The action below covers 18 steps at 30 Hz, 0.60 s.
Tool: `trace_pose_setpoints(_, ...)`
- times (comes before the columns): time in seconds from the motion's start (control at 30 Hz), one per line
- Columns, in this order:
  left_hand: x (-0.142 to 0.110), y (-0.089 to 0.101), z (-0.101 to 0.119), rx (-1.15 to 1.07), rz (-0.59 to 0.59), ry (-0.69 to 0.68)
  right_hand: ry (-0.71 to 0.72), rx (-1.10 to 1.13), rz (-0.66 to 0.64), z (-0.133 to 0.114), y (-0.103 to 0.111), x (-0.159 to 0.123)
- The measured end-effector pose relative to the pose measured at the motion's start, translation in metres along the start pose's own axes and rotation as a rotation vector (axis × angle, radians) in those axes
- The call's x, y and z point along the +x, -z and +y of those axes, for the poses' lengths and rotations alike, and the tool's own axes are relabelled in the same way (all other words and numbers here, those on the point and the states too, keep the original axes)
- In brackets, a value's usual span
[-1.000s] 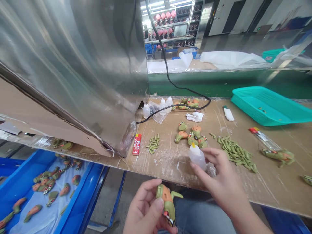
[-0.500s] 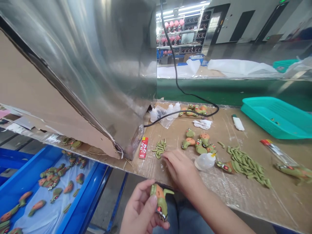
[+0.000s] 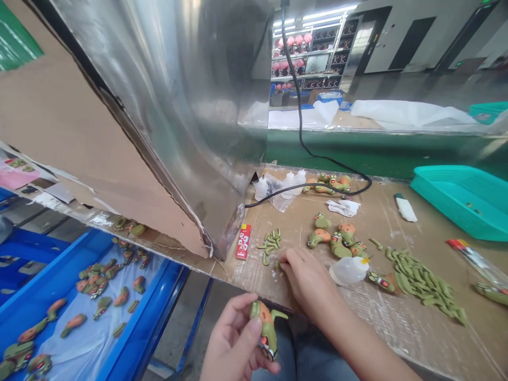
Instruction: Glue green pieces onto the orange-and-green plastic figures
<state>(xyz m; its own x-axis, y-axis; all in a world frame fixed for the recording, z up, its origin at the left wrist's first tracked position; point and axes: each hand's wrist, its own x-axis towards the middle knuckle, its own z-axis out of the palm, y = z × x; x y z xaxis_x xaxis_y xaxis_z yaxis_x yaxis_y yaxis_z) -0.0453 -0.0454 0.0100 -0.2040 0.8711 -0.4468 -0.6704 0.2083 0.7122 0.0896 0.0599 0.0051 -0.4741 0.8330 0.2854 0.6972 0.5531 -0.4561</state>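
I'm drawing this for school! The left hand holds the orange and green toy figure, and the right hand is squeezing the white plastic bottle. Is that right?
No: the right hand isn't squeezing the white plastic bottle. The head view shows it lying on the workbench beside that hand, which is by the small green pieces. The left hand does hold the toy figure.

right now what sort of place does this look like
Probably a small factory workshop making figures by hand: a cardboard-topped bench holds green and orange figures and squeeze bottles, a blue tray holds more, and racks stand behind.
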Motion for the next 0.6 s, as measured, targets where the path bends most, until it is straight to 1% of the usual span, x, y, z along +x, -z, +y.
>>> trace_pose_setpoints(0.13,-0.003,0.002,-0.002,0.013,-0.074,0.018,0.053,0.258,0.008,-0.021,0.031,-0.030)
trace_pose_setpoints(0.23,-0.006,0.000,-0.004,0.027,-0.120,0.022,0.103,0.424,-0.029,-0.031,0.046,-0.049)
trace_pose_setpoints(0.33,-0.009,-0.003,-0.005,0.036,-0.171,0.011,0.166,0.423,-0.038,-0.034,0.049,-0.057)
trace_pose_setpoints(0.4,-0.011,-0.004,-0.007,0.038,-0.195,-0.012,0.210,0.384,0.005,-0.035,0.049,-0.058)
trace_pose_setpoints(0.5,-0.014,-0.005,-0.010,0.046,-0.197,-0.060,0.288,0.301,0.068,-0.037,0.050,-0.058)
trace_pose_setpoints(0.57,-0.017,-0.005,-0.011,0.054,-0.191,-0.071,0.293,0.303,0.067,-0.038,0.051,-0.060)
trace_pose_setpoints(0.6,-0.018,-0.005,-0.011,0.061,-0.189,-0.075,0.270,0.335,0.055,-0.039,0.052,-0.062)
